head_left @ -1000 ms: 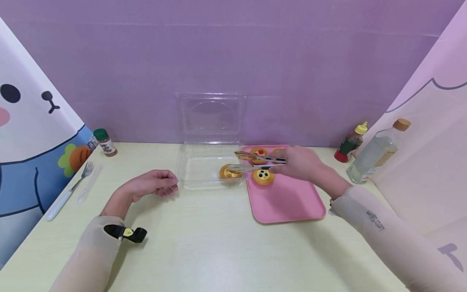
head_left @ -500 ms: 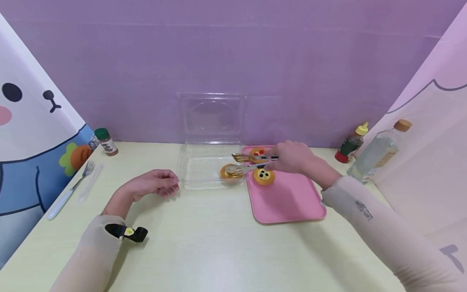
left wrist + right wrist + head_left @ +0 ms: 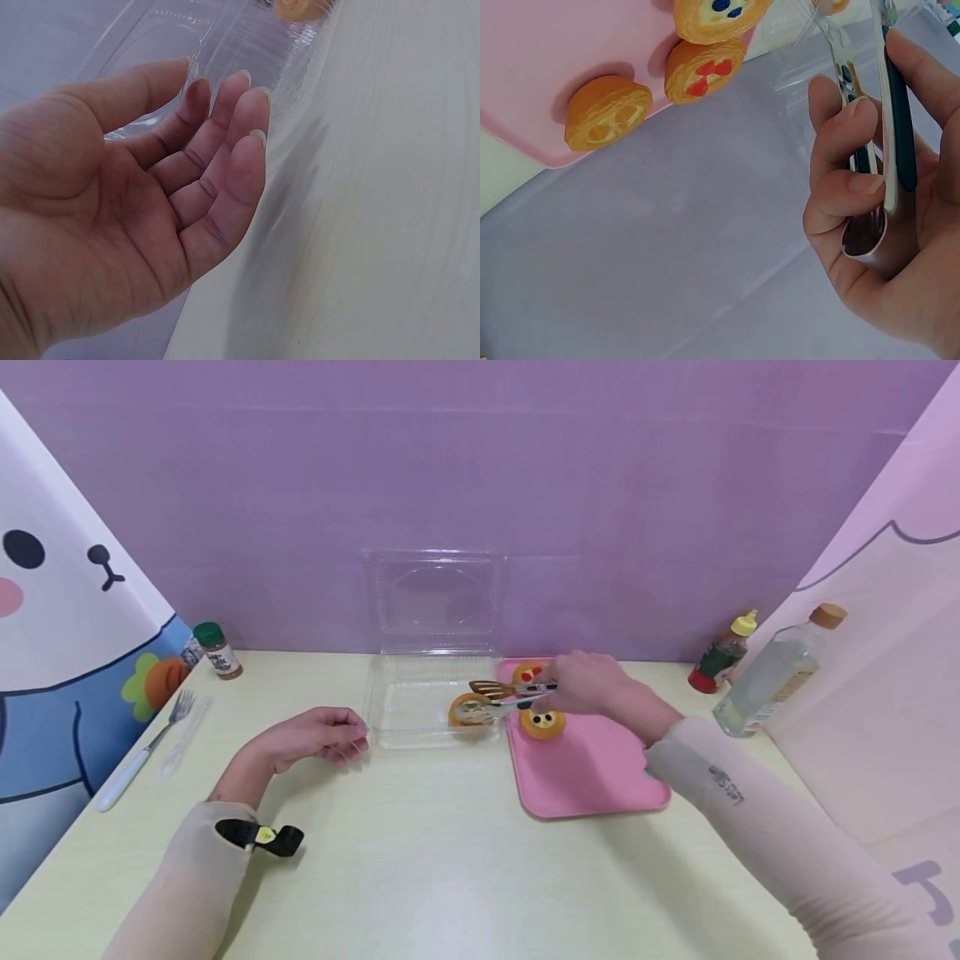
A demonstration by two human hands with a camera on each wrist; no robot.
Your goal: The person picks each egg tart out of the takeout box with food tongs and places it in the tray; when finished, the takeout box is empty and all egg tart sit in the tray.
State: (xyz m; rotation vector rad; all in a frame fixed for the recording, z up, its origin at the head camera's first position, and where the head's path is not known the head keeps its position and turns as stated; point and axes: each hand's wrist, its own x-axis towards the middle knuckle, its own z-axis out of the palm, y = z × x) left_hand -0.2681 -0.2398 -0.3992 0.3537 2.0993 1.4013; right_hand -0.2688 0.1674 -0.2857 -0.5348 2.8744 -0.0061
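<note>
My right hand [image 3: 585,683] grips a pair of metal tongs [image 3: 889,112], its fingers and thumb round the dark-edged handles. The arms of the tongs stand apart over the right side of a clear plastic clamshell box [image 3: 408,702] with its lid raised. Inside, at the front right, sits an egg tart [image 3: 455,708]; the nearer tong tip overlaps it in the head view. My left hand [image 3: 318,737] rests beside the box's left front corner, fingers loosely bent. In the left wrist view its palm [image 3: 112,217] holds nothing.
A pink tray [image 3: 592,785] carries a dark-dotted tart [image 3: 542,725], a red-topped tart [image 3: 709,71] and a plain tart [image 3: 611,112]. At left are a green-capped jar [image 3: 218,652], fork [image 3: 150,747] and clear plastic utensil [image 3: 183,739]. A sauce bottle [image 3: 722,653] and corked bottle [image 3: 776,668] stand right.
My right hand and the tongs have moved left, further over the box. The tart in the box sits very slightly further left. My left hand has stayed still.
</note>
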